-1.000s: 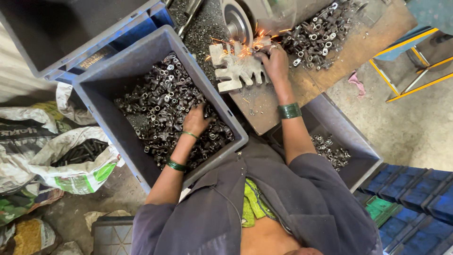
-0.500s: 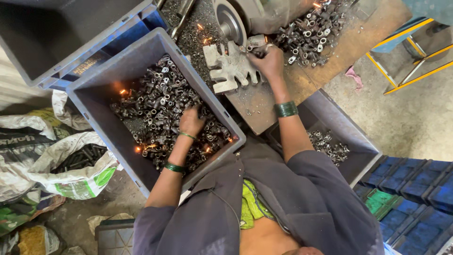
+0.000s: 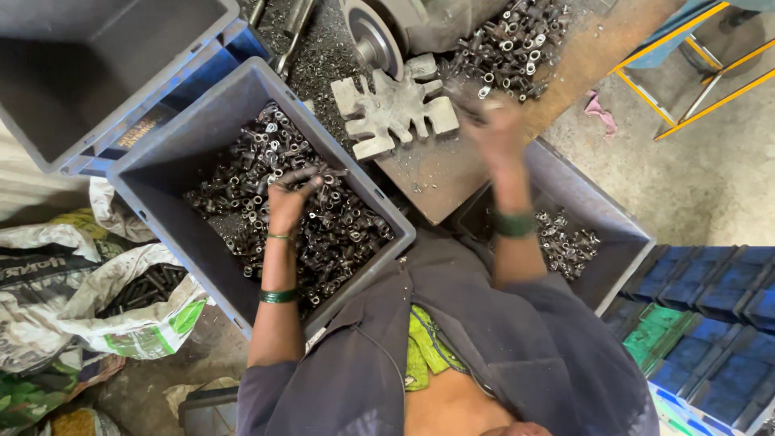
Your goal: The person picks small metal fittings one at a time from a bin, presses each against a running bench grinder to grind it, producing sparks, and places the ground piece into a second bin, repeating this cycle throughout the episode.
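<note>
My left hand [image 3: 289, 206] is in a grey crate [image 3: 153, 211] full of small dark metal parts [image 3: 339, 234], its fingers pinched on one part lifted just above the heap. My right hand [image 3: 494, 129], blurred by motion, is over the brown bench [image 3: 452, 173], drawn back from the grinding wheel [image 3: 373, 39]. Its fingers look closed on a small metal part. A pale star-shaped metal piece [image 3: 391, 109] lies on the bench between my hands, below the wheel.
More small parts are piled on the bench [image 3: 508, 40] behind my right hand. A second grey crate [image 3: 617, 234] with a few parts sits under my right arm. An empty crate [image 3: 97, 64] stands far left, sacks [image 3: 89, 307] near left, blue bins [image 3: 710, 299] right.
My right hand has pulled back from the grinding wheel and the sparks have stopped. My left hand has risen out of the heap with a part pinched in its fingers.
</note>
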